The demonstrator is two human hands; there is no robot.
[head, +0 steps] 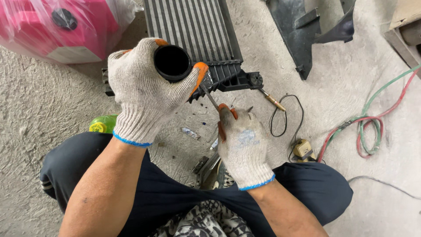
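- Left hand [147, 90], gloved, grips the black pipe [173, 62] rising from the radiator [193, 30].
- Right hand [241, 145] clasps a thin metal rod [209, 97], its tip touching the pipe's base.

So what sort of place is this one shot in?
Probably a vehicle repair or welding workshop floor: a finned radiator lies on bare concrete, with red and green gas hoses and a black plastic panel nearby.

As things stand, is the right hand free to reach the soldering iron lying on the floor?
Probably not at once: the right hand grips a thin metal rod. The soldering iron lies close by, with nothing blocking it.
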